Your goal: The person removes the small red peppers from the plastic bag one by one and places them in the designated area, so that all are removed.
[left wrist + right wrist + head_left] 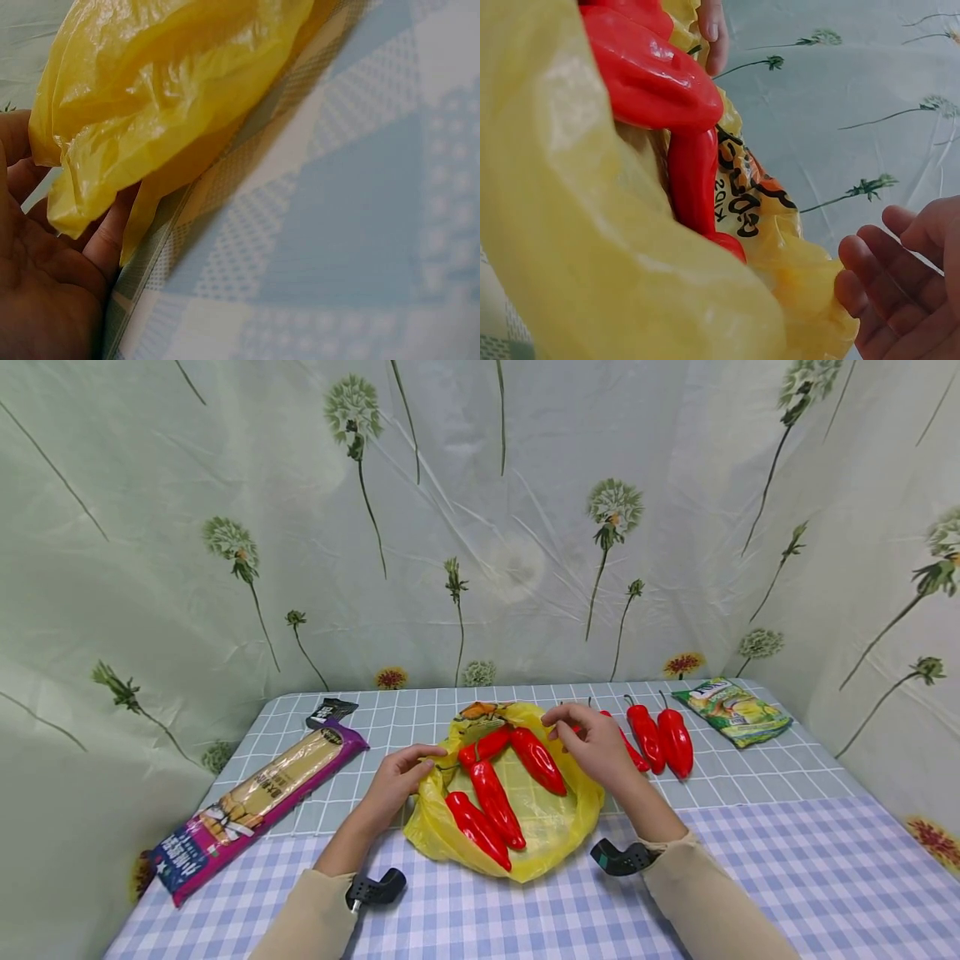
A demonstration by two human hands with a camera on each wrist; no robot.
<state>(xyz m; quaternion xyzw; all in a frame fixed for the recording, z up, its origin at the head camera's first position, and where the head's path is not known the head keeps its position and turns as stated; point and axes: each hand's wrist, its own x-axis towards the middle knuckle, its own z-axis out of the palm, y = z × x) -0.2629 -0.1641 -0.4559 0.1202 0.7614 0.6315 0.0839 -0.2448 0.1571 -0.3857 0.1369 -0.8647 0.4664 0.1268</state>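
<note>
A yellow plastic bag lies with its mouth spread wide, several glossy red peppers inside it. At its left rim, my left hand pinches the plastic between thumb and fingers; in the left wrist view, a loose fold of the bag hangs over the palm. My right hand is by the upper right rim, its fingers loosely bent, fingertips close against the plastic in the right wrist view. Dark lettering shows on the bag's far side there. Beyond the right hand, more red peppers lie on the table, partly hidden by it.
A long purple-edged pasta packet lies slanted on the left, with a small black packet behind its far end. At the back right is a green and yellow packet. A flowered curtain surrounds the checked tabletop.
</note>
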